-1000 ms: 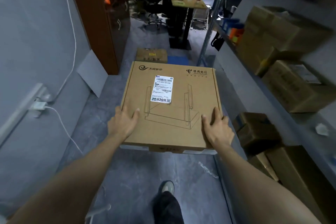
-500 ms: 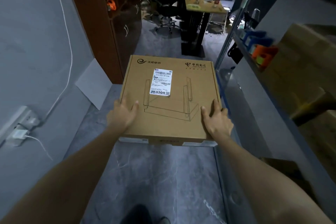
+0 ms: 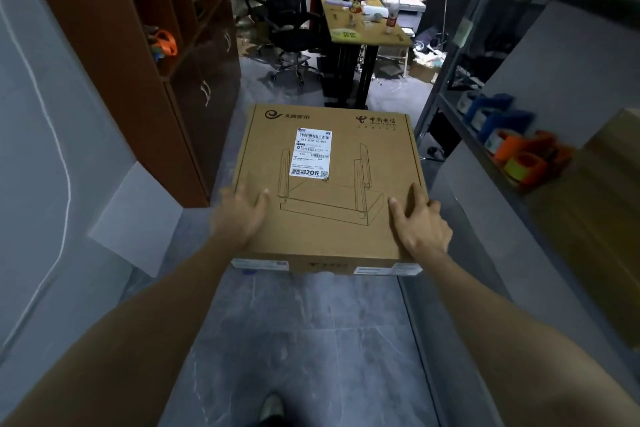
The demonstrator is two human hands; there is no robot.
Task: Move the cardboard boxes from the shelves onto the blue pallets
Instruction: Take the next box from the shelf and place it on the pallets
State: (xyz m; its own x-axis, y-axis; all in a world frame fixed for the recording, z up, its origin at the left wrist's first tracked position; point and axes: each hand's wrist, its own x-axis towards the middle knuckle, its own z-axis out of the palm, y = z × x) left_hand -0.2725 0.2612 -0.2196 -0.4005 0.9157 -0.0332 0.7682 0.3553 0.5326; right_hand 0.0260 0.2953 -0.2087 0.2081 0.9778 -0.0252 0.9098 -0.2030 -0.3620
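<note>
- Two hands carry one box [image 3: 332, 218] in front of the person, flat, with its printed top face up.
- Left hand [image 3: 239, 215] grips the near left corner: the thumb lies on the top face and the palm is against the left side edge.
- Right hand [image 3: 420, 229] grips the near right corner in the same way, with the thumb on top and the other fingers along the right edge.
- How the fingers lie under the box is hidden.
- Most of the box reaches forward beyond both hands, and its near edge is between the two wrists.
- A white label [image 3: 312, 153] sits on the top face, well ahead of the thumbs.
- The box is in the air above the grey floor [image 3: 311, 340], between a brown cabinet [image 3: 194, 97] on the left and a rack [image 3: 485, 135] on the right.
- A shoe [image 3: 272, 407] shows at the bottom edge.
</note>
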